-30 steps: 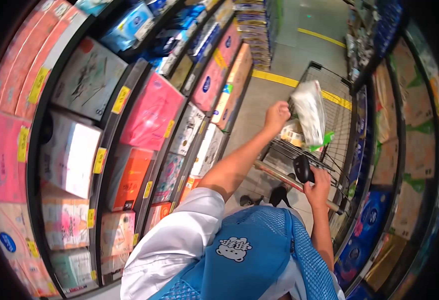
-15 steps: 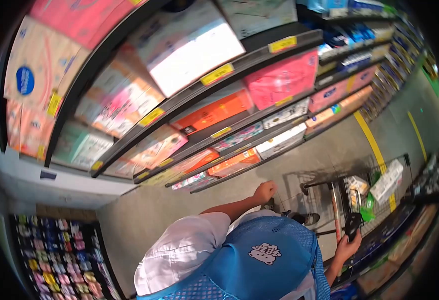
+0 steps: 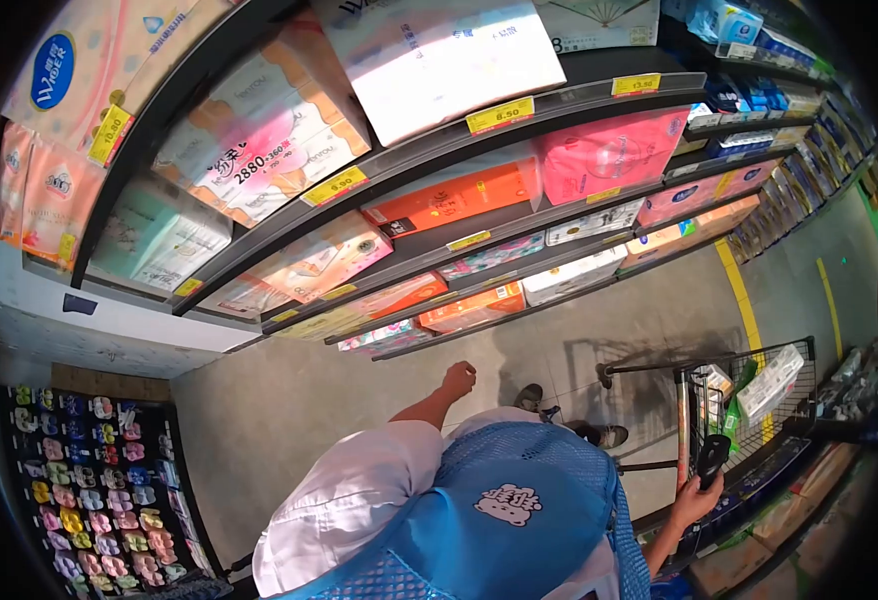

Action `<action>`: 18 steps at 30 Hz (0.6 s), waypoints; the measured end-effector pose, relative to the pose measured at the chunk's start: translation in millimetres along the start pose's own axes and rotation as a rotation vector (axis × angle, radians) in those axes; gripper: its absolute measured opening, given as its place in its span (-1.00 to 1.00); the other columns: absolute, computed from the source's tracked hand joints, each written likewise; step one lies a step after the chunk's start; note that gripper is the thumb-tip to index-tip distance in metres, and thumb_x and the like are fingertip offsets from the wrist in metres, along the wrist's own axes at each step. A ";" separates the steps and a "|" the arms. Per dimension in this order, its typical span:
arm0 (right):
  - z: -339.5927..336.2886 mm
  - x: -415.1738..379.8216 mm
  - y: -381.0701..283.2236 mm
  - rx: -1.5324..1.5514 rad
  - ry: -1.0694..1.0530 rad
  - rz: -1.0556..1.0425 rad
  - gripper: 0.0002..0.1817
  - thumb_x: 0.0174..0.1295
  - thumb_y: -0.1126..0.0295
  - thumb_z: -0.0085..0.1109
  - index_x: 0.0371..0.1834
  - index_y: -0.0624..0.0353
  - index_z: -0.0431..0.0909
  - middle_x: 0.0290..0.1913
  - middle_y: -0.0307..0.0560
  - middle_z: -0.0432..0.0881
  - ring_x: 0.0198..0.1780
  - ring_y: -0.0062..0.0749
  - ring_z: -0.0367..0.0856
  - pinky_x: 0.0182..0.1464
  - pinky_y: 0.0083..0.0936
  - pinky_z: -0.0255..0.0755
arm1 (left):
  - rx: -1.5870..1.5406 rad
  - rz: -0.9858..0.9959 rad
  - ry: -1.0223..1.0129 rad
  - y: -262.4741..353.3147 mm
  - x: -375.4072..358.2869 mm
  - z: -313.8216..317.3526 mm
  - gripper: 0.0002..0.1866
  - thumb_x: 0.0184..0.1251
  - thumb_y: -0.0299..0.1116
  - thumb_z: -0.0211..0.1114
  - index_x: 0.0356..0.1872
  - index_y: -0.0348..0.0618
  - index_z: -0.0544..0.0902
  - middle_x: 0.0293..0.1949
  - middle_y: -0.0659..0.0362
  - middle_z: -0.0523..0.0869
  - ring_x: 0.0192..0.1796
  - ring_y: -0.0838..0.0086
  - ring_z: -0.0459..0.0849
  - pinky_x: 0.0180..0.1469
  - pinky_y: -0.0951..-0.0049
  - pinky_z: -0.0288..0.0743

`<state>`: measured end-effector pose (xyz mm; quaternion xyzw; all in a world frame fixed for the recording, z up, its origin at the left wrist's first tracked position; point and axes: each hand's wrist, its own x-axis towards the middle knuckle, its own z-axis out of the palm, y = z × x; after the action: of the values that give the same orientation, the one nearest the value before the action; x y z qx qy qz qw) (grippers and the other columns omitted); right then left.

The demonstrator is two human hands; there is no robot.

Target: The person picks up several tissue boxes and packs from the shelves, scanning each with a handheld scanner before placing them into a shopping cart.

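The black handheld device [image 3: 712, 457] is in the right hand [image 3: 697, 497], whose fingers are wrapped round its lower part, just beside the push-bar [image 3: 683, 425] of the cart [image 3: 805, 395]; in the cart lie a white package [image 3: 771, 387] and a green item [image 3: 735, 415]; the left hand [image 3: 461, 379] hangs over the floor [image 3: 319, 400], fingers bent inward, how tightly one cannot tell; beyond it stand shelves [image 3: 579, 108] of paper packs.

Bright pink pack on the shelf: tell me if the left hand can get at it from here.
Probably yes, with a stretch or step: the left hand shows nothing in it, and nothing seems to block the front of the bright pink pack.
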<state>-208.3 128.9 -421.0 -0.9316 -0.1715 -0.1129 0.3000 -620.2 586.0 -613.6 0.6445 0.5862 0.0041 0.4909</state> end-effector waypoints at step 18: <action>-4.3 2.9 -28.8 -0.040 0.081 0.048 -0.54 0.14 0.54 0.23 0.17 0.33 0.59 0.00 0.24 0.65 0.06 0.20 0.63 0.19 -0.15 0.48 | -0.381 0.828 0.281 289.7 82.7 -95.1 -0.77 0.46 -0.50 0.32 0.07 -0.28 0.61 -0.22 0.21 0.67 -0.22 0.54 0.64 -0.11 0.47 0.59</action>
<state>-217.3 148.9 -401.7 -0.9359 -0.1345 -0.1466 0.2905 -431.9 757.6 -426.8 0.7155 0.3297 0.3939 0.4736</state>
